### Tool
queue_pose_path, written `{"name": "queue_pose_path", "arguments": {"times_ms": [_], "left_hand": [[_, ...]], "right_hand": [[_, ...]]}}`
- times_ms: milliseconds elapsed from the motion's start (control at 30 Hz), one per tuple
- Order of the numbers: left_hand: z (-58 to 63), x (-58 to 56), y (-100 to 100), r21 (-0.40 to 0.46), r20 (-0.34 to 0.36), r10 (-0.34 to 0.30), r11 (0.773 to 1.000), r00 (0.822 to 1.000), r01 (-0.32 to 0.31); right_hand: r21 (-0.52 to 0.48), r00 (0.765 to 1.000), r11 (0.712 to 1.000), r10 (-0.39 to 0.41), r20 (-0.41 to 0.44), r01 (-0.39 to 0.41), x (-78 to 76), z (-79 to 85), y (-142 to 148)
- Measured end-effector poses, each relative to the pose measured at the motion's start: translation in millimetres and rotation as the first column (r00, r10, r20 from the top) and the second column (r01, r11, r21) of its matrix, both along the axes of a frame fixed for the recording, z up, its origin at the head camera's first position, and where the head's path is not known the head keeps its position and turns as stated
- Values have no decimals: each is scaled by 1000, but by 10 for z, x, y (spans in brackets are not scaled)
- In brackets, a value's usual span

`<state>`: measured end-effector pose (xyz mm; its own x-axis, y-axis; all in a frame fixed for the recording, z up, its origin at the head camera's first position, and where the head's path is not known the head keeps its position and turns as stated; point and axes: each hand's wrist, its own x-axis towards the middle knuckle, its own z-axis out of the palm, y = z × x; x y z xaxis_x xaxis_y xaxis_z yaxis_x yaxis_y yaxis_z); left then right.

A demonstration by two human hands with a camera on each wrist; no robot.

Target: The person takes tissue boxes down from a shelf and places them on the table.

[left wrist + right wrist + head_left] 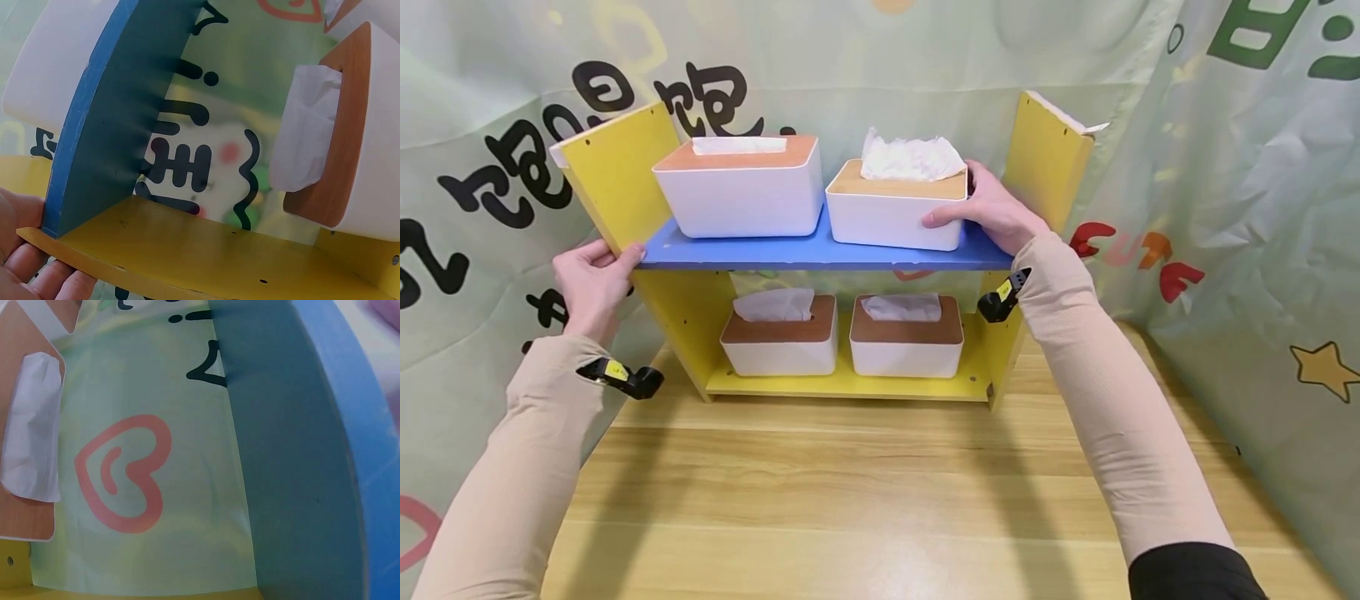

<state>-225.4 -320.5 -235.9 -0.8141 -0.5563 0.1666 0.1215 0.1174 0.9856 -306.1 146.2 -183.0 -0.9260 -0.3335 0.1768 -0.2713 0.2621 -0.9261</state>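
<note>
On the blue upper board (745, 252) of a small yellow-sided shelf stand two white tissue boxes. My right hand (1000, 208) grips the right-hand tissue box (891, 221) at its right end, thumb across the front and fingers at the back corner. That box has a light wood lid with a crumpled tissue (912, 158) sticking up. Beside it, to the left, is a larger tissue box (745, 200) with an orange-brown lid. My left hand (593, 279) holds the front edge of the left side panel (94, 262), its thumb by the end of the blue board.
Two brown-lidded tissue boxes, one left (782, 357) and one right (906, 358), sit on the yellow lower board (842, 387). The shelf stands on a wooden table (865, 483). Printed cloth (850, 67) hangs close behind and along both sides.
</note>
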Motion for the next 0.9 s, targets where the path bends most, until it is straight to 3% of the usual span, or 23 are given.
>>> {"name": "queue_pose_path", "arguments": {"times_ms": [167,400,500,900], "left_hand": [[3,-5,-1,-6,-1,-2,1000,1000,2],[-1,-5,0,-5,9,9,1000,1000,-9],[2,-5,1,-4,5,7,1000,1000,-7],[-14,-22,-9,6,2,5,1000,1000,-5]], "right_hand": [[4,1000,1000,17,22,-17,-9,17,-1],[129,999,992,-8,39,3,1,38,-20],[139,999,990,-30,22,27,2,33,-30],[-76,999,996,-50,-21,48,50,17,-105]]}}
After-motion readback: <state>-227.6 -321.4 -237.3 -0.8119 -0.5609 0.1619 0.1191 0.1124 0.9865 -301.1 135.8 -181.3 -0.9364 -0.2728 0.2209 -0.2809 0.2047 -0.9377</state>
